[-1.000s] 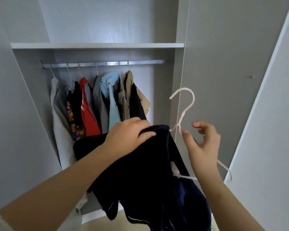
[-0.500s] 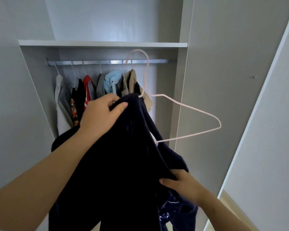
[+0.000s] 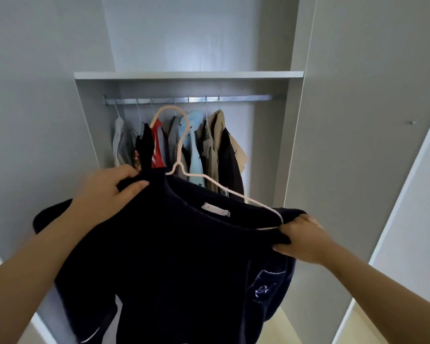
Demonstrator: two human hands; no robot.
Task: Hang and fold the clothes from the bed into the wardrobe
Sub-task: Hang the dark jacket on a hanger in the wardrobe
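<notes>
Wardrobe [image 3: 189, 75] beyond — left hand [image 3: 104, 192], right hand [image 3: 303, 240] grip sweater [image 3: 184, 256]; label [image 3: 216, 209] illegible.

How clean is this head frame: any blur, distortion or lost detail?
Head view: wide-angle distortion slants the wardrobe door; the left hand is slightly motion-blurred at the knuckles; the navy sweater reads almost black, its folds lost; the hanging clothes look sharp.

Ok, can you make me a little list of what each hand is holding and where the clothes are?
left hand: grips one shoulder of the dark top
right hand: grips the other shoulder, at the hanger's end
hanger: pink, inside the top's neck, hook sticking out, not on the rail yet
rail: holds several hung clothes, bare at its right end
shelf: above the rail
</notes>
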